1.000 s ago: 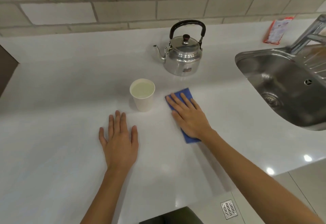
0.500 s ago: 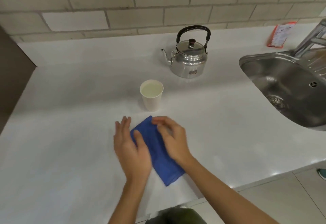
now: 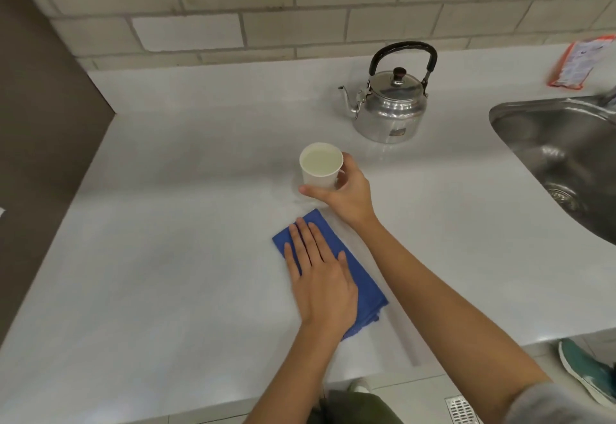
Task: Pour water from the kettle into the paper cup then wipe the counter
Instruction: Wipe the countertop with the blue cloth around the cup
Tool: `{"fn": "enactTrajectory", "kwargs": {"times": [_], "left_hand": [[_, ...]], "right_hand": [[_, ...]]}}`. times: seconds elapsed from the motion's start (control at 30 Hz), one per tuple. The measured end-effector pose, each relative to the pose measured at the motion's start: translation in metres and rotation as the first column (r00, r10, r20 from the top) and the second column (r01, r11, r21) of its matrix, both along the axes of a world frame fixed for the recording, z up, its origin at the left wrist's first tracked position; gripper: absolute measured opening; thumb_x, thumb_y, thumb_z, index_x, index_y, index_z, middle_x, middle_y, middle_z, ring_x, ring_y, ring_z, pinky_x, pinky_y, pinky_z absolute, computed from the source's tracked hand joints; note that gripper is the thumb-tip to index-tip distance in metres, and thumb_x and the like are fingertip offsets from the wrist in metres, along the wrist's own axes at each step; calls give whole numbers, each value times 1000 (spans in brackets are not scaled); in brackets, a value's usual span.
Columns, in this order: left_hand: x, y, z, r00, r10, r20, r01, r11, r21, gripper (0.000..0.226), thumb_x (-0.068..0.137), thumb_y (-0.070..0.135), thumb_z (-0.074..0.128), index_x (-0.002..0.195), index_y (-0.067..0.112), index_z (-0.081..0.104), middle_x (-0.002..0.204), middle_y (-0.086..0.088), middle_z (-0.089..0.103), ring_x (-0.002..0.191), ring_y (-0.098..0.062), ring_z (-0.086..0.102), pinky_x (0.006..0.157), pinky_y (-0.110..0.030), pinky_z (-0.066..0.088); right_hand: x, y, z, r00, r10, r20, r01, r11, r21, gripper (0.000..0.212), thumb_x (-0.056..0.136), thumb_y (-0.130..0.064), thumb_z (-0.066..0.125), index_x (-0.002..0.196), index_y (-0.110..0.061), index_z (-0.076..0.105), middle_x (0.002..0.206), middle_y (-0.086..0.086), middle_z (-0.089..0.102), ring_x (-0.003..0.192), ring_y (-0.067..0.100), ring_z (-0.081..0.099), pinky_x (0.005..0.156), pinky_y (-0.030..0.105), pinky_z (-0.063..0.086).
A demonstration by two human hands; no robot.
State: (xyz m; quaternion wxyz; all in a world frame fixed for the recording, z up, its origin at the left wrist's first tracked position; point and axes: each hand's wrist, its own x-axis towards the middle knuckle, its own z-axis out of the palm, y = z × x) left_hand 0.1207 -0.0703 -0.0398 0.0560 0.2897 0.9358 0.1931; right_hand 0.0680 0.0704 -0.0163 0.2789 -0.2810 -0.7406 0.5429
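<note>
Left hand: we see it spread flat, palm down, fingers together, pressing on the blue cloth.
Right hand: we see it curled around the lower part of the paper cup, thumb in front, fingers behind.
Paper cup: upright on the white surface, nearly full of pale liquid, just beyond the cloth.
Blue cloth: folded into a long strip, lying diagonally on the surface, near its front edge.
Kettle: shiny metal, black handle up, lid on, spout pointing left; we see it standing behind the cup, well apart from both hands.
Sink: steel basin at the right.
Packet: orange and white, by the tiled wall.
</note>
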Motion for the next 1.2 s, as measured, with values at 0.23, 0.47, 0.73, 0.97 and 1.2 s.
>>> {"fn": "enactTrajectory", "kwargs": {"times": [0.23,0.47,0.73,0.97,1.2], "left_hand": [[-6,-5,0,996,-79,-29,78,996,-37,63,104,35,16,152,3,-9,163,-16,-9,150,-32,-12,123,-47,-6],[-5,9,-2,998,-53,-30,52,998,-43,64,103,36,16,152,7,-12,163,-12,-13,150,-30,-15,119,-45,-14],[-45,48,-10,963,-257,-86,255,966,-32,61,103,35,16,154,12,-6,165,-5,-6,152,-22,-7,123,-43,-6],[-119,102,-7,965,-229,-128,223,973,-60,58,103,32,22,156,14,7,165,-2,10,152,-20,7,124,-43,2],[-167,90,-5,992,-118,-53,116,992,-42,57,104,30,23,156,15,7,165,0,9,152,-19,5,123,-46,0]], "right_hand": [[-5,5,-6,998,-51,-37,54,995,83,72,58,-32,94,120,-16,62,109,-8,69,100,7,65,86,32,57],[25,25,-3,988,-140,-68,148,981,123,68,58,-35,93,117,-22,63,102,-17,68,94,-5,64,78,21,56],[68,57,0,971,-229,-69,238,958,160,64,57,-40,93,112,-31,63,99,-22,70,94,-1,66,74,16,55],[86,68,-8,970,-233,-66,239,964,112,62,55,-39,94,110,-30,65,98,-19,71,95,4,68,73,16,54],[87,69,-14,971,-227,-71,231,971,55,64,54,-39,94,111,-33,66,99,-15,73,96,9,69,77,27,58]]}}
